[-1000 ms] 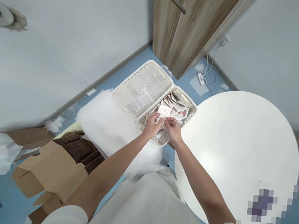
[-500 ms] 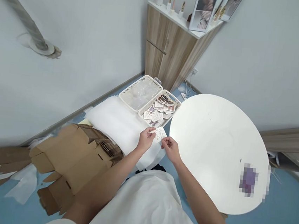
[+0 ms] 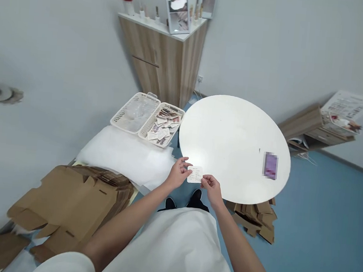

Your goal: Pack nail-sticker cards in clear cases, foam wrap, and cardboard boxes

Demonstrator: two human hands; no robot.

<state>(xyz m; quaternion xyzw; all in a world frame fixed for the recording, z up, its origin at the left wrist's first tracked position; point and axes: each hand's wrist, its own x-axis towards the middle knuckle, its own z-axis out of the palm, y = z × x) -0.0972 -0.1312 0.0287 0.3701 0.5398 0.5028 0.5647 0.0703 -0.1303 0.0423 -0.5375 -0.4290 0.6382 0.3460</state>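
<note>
A small white card [image 3: 195, 175] with rounded corners and lines of print is held up between my two hands, in front of the near edge of the round white table [image 3: 233, 128]. My left hand [image 3: 179, 173] pinches its left side between thumb and fingers. On the right side, my right hand [image 3: 211, 188] grips the lower corner. Left of the table, a white plastic basket [image 3: 182, 118] holds a loose heap of similar printed cards [image 3: 165, 126]. Beside it stands a second basket [image 3: 119, 114] with clear plastic bags [image 3: 138, 112] in it.
White foam sheets [image 3: 125, 154] lie in front of the baskets. Flattened cardboard boxes [image 3: 66, 197] are stacked at lower left, with more cardboard [image 3: 257, 218] under the table. A blurred purple item [image 3: 270, 166] rests on the table. Behind stands a wooden cabinet [image 3: 163, 61].
My view has swung to the right, so baskets and cabinet appear farther left. Both hands have kept hold of the card, which now lies more level and over toward the table.
</note>
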